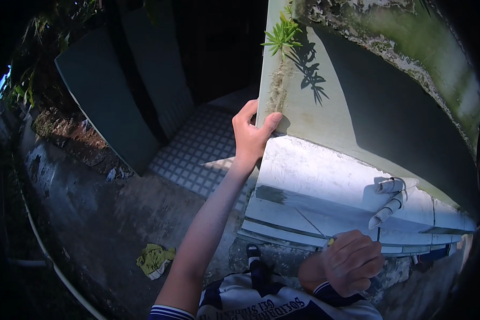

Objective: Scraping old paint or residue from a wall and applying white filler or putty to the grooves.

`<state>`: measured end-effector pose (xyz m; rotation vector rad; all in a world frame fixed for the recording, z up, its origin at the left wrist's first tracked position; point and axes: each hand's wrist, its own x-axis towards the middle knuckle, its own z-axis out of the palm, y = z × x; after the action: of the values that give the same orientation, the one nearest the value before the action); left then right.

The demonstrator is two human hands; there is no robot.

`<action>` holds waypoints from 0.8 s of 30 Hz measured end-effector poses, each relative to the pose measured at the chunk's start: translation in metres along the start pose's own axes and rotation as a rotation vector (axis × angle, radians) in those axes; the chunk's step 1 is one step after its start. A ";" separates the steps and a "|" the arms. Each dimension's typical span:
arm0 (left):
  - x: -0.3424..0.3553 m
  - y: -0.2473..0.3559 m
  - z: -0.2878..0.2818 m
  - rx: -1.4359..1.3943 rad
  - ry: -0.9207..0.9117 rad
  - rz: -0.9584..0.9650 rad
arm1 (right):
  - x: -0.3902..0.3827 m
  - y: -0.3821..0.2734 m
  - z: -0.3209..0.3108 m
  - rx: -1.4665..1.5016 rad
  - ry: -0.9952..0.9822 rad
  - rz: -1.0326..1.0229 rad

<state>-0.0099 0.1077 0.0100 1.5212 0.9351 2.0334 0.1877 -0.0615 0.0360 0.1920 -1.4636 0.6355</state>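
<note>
"Gripping what, exactly?"

"The pale green wall, the biggest thing in reach. It rises ahead of the body, and the left hand is hooked around its left edge, thumb on the sunlit face, fingers mostly wrapped out of sight."

"How would it handle?"

"As fixed masonry, I'd judge: heavy, stiff, nothing to lift. The flat face looks smooth and might be slippery, so that edge is the sensible hold. The rough brown strip above the thumb could crumble; lower down seems safer."

"And what's in the way?"

"Chiefly the white ledge, jutting out at the wall's foot, between it and the body. The crumpled yellow-green cloth lies on the ground at lower left, well apart. A bent pale pipe sits toward the ledge's right, clear of the left hand."

"Anything smaller?"

"A spiky green plant grows at the wall's edge, above that hand; its leaves look fleshy and easily snapped. The right hand is curled into a fist before the torso. A yellow bit shows beside it, but I can't tell whether it's gripped."
</note>
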 end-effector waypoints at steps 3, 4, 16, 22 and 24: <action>0.000 0.000 0.000 -0.013 -0.005 -0.004 | 0.005 0.005 -0.003 -0.019 -0.060 0.063; 0.000 0.001 0.000 -0.007 0.000 0.000 | 0.005 0.001 -0.004 -0.018 -0.061 0.065; 0.000 0.001 0.005 -0.033 -0.014 -0.002 | 0.010 0.003 0.001 -0.081 0.024 0.076; -0.002 0.000 0.002 -0.029 -0.018 -0.009 | 0.003 0.006 0.002 -0.081 0.032 0.013; -0.002 0.001 -0.001 -0.017 -0.016 -0.007 | -0.002 -0.001 0.004 -0.095 0.103 -0.008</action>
<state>-0.0098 0.1054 0.0096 1.5209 0.9142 2.0164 0.1851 -0.0643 0.0349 0.0899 -1.3890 0.5602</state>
